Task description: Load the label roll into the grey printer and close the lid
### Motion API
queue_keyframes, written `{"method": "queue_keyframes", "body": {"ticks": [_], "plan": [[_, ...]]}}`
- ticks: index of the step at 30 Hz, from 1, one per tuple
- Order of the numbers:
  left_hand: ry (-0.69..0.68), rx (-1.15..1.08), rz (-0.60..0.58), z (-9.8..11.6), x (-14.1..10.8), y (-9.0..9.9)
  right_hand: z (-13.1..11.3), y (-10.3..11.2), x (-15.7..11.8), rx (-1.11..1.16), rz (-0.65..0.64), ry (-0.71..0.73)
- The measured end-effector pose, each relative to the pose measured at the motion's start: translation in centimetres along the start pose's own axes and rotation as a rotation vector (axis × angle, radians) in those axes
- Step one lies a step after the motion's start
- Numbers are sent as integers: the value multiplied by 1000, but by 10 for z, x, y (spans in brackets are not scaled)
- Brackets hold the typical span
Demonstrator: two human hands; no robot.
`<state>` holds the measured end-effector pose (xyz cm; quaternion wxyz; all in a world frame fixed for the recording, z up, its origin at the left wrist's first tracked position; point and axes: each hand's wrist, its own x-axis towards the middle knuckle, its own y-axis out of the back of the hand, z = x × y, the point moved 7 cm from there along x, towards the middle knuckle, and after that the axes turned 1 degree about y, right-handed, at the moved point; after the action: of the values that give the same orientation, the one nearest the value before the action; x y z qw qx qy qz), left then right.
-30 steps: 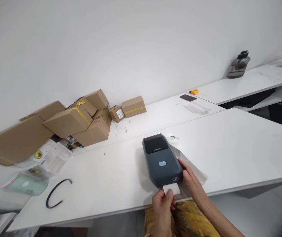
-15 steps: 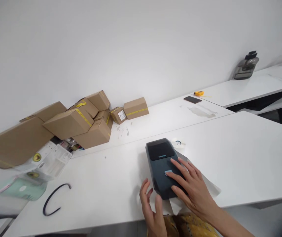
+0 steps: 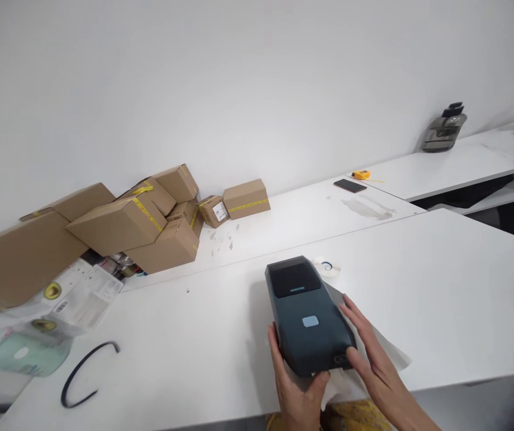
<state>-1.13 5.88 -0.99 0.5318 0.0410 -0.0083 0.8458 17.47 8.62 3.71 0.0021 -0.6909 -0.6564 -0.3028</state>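
Observation:
A dark blue label printer (image 3: 304, 338) is held at the front of the white table, its near end tilted up. It has a black window at the far end and a light blue button on top. My left hand (image 3: 295, 392) grips its lower left, fingers along the side and thumb at the near end. My right hand (image 3: 376, 362) holds the right side, with the thumb at the near right corner. Behind the printer lies a roll of white labels (image 3: 331, 269), partly hidden. A pale sheet (image 3: 389, 347) lies under the right hand, mostly covered.
Cardboard boxes (image 3: 115, 224) are piled against the wall at left. Clear packs and a mint-green pouch (image 3: 36, 356) lie nearer, beside a dark curved band (image 3: 77, 374). Toward the back right are a phone (image 3: 350, 185), a yellow tape measure (image 3: 361, 175) and a bottle (image 3: 443, 129).
My right hand has left the button and moved to the printer's right side. The left hand has closed on the lower left. The printer's near end has come up slightly.

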Motion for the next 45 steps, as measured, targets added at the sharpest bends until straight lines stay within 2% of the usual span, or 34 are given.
{"method": "queue_keyframes", "body": {"ticks": [2,5,9,11,17,19,24,27,30,32,35,36,37,39,41,43,45], "plan": [[3,29,3,-4,1,2,5,-1,-2,50,-9,-45],[26,81,8,-9,2,4,-5,0,12,52,-34,38],[-8,108,-23,-10,3,4,-37,10,63,5,40,274],[-9,92,-56,-10,3,3,-51,13,97,36,58,335],[-45,140,-86,-10,4,3,-60,11,192,108,157,158],[-47,165,-93,-10,4,4,-60,8,213,115,184,111],[-36,203,-125,-9,6,4,-48,-4,252,187,145,-12],[-43,210,-155,-6,7,3,-40,-8,266,208,116,-36],[-20,215,-165,-7,6,2,-37,-5,267,216,71,-43],[-9,207,-161,-9,4,3,-35,4,254,216,86,-49],[-41,163,-140,-3,7,8,-30,26,219,131,238,-56],[-61,144,-127,4,11,11,-31,26,207,37,214,-14],[-77,132,-114,13,19,14,-33,19,197,-87,119,58],[-82,142,-81,35,42,17,-35,-12,177,-337,-217,235],[-36,195,-48,54,74,15,-28,-46,158,-479,-536,353],[11,334,-104,67,105,1,-20,-68,151,-545,-694,385],[60,469,-198,69,129,-16,-13,-85,148,-624,-829,403]]}}
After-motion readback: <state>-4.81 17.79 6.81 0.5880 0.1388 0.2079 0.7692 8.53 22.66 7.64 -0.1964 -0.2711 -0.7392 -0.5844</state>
